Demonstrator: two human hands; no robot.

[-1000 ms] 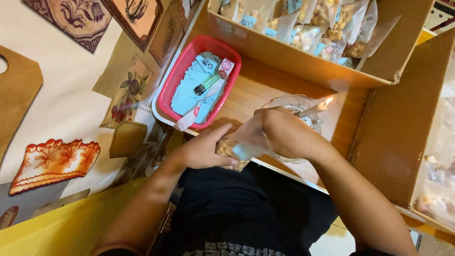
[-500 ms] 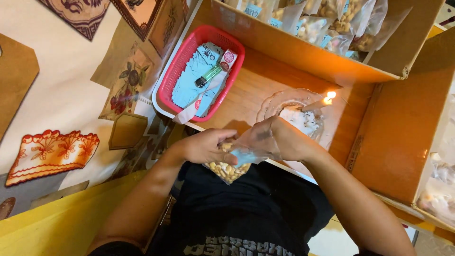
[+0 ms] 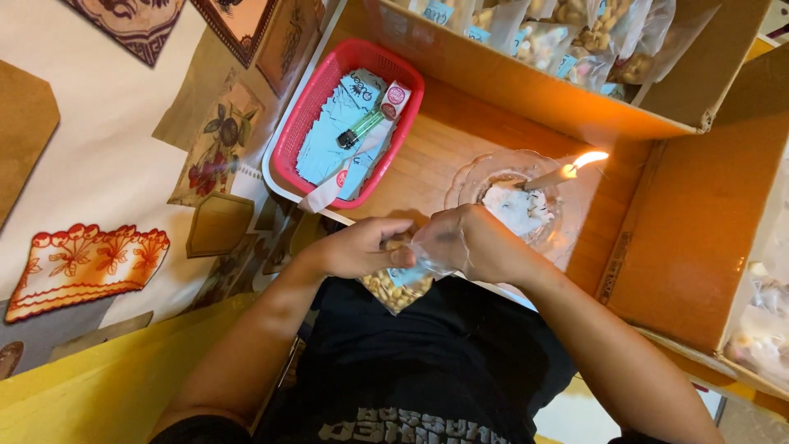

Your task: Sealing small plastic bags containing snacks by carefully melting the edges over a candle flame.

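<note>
Both hands meet at the near edge of the wooden tabletop (image 3: pixel 436 164) — the left hand (image 3: pixel 359 248) and right hand (image 3: pixel 477 244) each pinch the top of a small clear bag of nuts (image 3: pixel 397 284), which hangs over the person's lap. Just beyond, a lit candle (image 3: pixel 559 173) leans in a glass dish (image 3: pixel 485 177) — a red basket (image 3: pixel 312 131) sits farther left.

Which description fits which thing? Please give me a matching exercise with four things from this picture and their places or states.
Things:
1. candle
2. green lighter
3. bag of nuts
4. packed bags

Descriptions:
a. in the cardboard box at the top
b. held in both hands
c. burning, in a glass dish
d. lying in the red basket

Pairs: 1-c, 2-d, 3-b, 4-a
</note>
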